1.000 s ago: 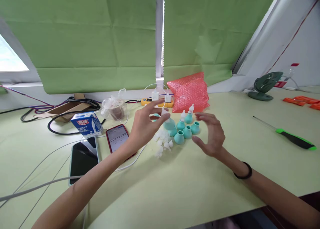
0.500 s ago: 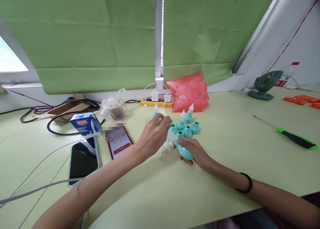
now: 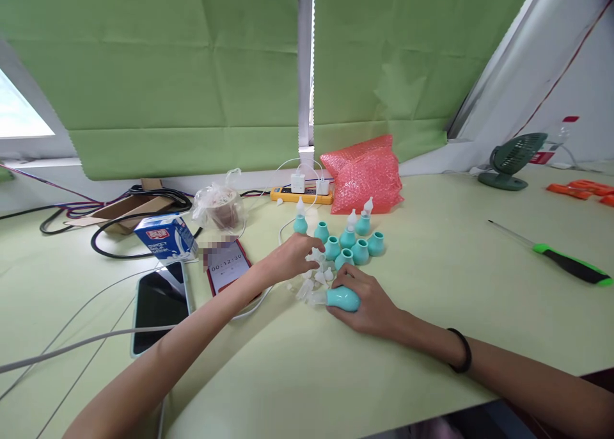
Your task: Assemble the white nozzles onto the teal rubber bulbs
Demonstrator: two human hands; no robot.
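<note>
My right hand (image 3: 367, 301) is wrapped round a teal squeeze bulb (image 3: 344, 299), a nasal aspirator by its look, lying on its side with a translucent nozzle (image 3: 316, 298) pointing left. Over a small pile of translucent plastic tips (image 3: 320, 276) reaches my left hand (image 3: 293, 257), its thumb and forefinger apart at the pile's far edge. Behind the pile stand several teal bulbs with open necks, one of them a bulb (image 3: 344, 260) near my right fingers. Among these, a few carry clear nozzles, such as the upright aspirator (image 3: 300, 218) behind my left hand.
Left of my hands lie a phone with a timer (image 3: 229, 266), a dark-screened phone (image 3: 160, 308) and a milk carton (image 3: 165, 237). Pink bubble wrap (image 3: 367, 180) and a yellow power strip (image 3: 300, 196) sit behind. A screwdriver (image 3: 570, 263) and a fan (image 3: 511, 160) are at right.
My left hand has come down to the pile of clear tips. My right hand has lowered the teal bulb towards the table and turned it so the nozzle points left.
</note>
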